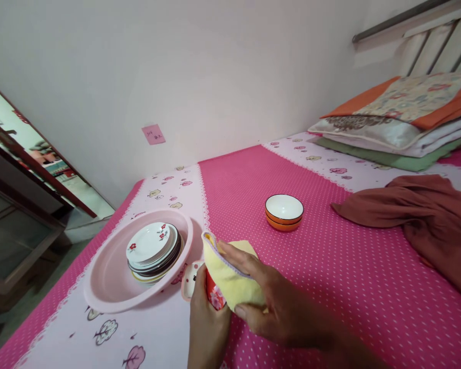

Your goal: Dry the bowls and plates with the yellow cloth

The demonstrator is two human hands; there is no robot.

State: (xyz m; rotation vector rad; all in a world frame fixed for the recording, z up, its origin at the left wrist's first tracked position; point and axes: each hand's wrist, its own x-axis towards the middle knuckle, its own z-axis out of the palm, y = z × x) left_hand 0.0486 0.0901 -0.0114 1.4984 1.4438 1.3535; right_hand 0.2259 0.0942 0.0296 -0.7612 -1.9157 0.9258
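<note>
My left hand (209, 320) is closed around a red flower-patterned piece (217, 297) that looks like a bowl, mostly hidden under a cloth. My right hand (265, 294) grips the yellow cloth (234, 279) with purple edging and presses it over that piece. Just behind my left hand, a small white dish with red dots (188, 282) is partly covered from view. Farther off to the right, two orange bowls (284, 218) with white insides are nested together on the bed.
A pink basin (103, 279) stands at left, holding a stack of plates (149, 243). Pink patterned bedding (234, 189) spreads beneath everything. At right lie a reddish-brown garment (418, 215) and a pile of cushions (399, 118). A white wall (230, 66) rises behind.
</note>
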